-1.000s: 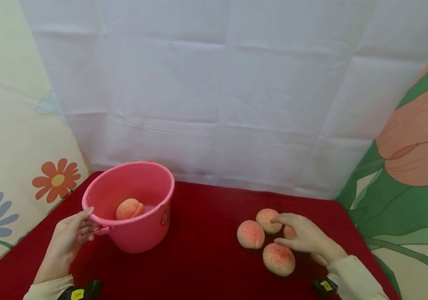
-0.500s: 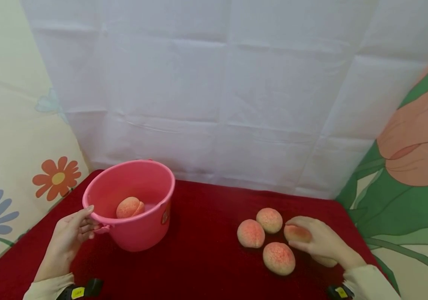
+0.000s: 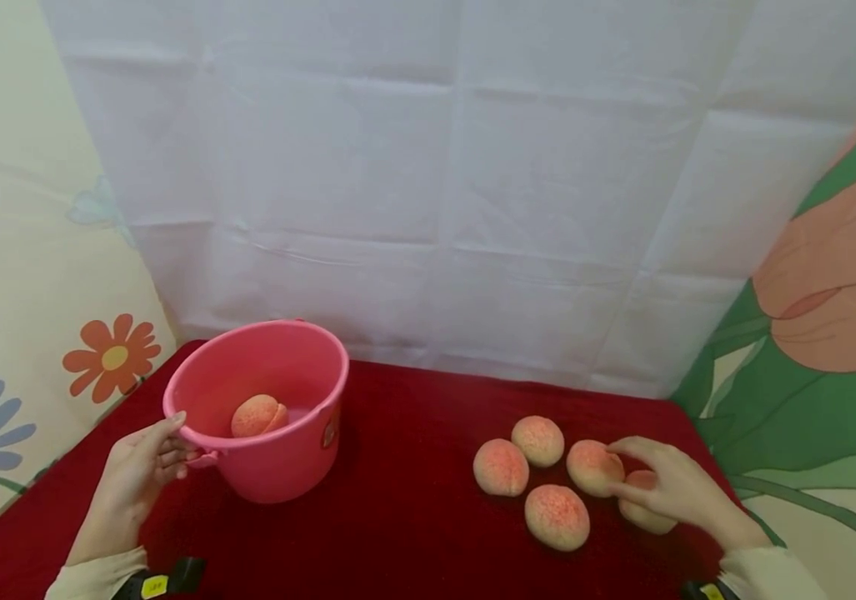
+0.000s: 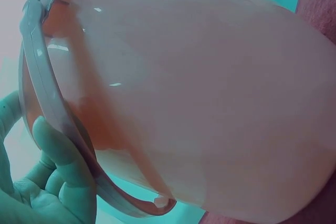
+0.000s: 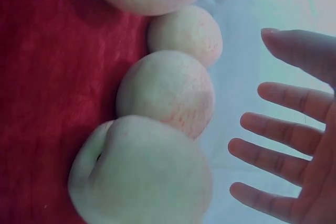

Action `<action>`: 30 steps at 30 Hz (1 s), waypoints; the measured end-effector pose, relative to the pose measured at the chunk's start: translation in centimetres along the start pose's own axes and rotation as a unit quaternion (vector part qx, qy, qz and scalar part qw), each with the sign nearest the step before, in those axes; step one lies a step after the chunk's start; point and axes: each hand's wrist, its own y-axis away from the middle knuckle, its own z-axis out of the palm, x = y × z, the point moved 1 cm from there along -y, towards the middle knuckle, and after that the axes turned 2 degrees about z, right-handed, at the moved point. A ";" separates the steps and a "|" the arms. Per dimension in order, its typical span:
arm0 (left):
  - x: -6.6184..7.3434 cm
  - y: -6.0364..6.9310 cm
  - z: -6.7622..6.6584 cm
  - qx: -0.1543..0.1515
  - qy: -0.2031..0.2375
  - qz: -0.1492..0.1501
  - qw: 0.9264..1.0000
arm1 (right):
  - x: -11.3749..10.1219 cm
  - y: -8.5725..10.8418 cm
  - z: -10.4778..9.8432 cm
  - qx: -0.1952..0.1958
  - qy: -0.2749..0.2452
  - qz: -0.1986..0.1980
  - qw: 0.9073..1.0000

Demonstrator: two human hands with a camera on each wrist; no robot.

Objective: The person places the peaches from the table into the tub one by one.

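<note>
On the left, a pink bucket [image 3: 277,467] stands with one peach [image 3: 257,416] inside. My left hand [image 3: 135,479] grips the bucket's rim near the handle; in the left wrist view the thumb and curled fingers meet the handle [image 4: 47,82]. Over on the right, several peaches lie close together, among them a front peach [image 3: 558,517], a left peach [image 3: 501,467] and a back peach [image 3: 538,441]. My right hand [image 3: 686,492] hovers over the rightmost peach [image 3: 645,515], partly covering it. Its fingers [image 5: 283,156] are spread and nearly straight, apart from the peaches in the right wrist view.
A dark red cloth [image 3: 412,500] covers the table. Behind it hangs a creased white sheet [image 3: 435,208]. Flower-patterned cloths flank it, one on the left [image 3: 37,250] and one on the right [image 3: 833,400].
My right hand has moved rightward across the peaches, from the back ones to the rightmost one, uncovering the others. The left hand and the bucket stay where they were.
</note>
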 end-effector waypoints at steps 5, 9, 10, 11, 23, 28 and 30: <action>-0.1 0.1 -0.2 0.004 0.007 -0.002 1.000 | 0.7 0.6 0.0 0.002 -0.006 0.004 1.000; 0.0 0.1 -0.2 -0.002 0.007 0.004 1.000 | 1.1 1.2 0.0 0.011 0.002 0.015 1.000; 0.0 0.1 -0.1 -0.004 0.006 0.005 1.000 | 1.2 1.4 0.0 0.011 0.006 0.024 1.000; 0.0 0.1 -0.1 -0.006 0.007 0.006 1.000 | 1.3 1.5 0.1 0.009 0.009 0.035 0.999; 0.0 -0.1 -0.1 -0.001 0.009 -0.001 1.000 | 2.7 2.6 1.0 -0.043 0.011 0.094 0.995; -0.1 -0.1 0.0 0.000 0.010 0.003 1.000 | 2.9 2.9 1.6 -0.086 0.001 0.149 0.985; -0.1 -0.1 0.0 0.000 0.009 0.005 1.000 | 2.8 3.0 1.9 -0.090 -0.005 0.159 0.983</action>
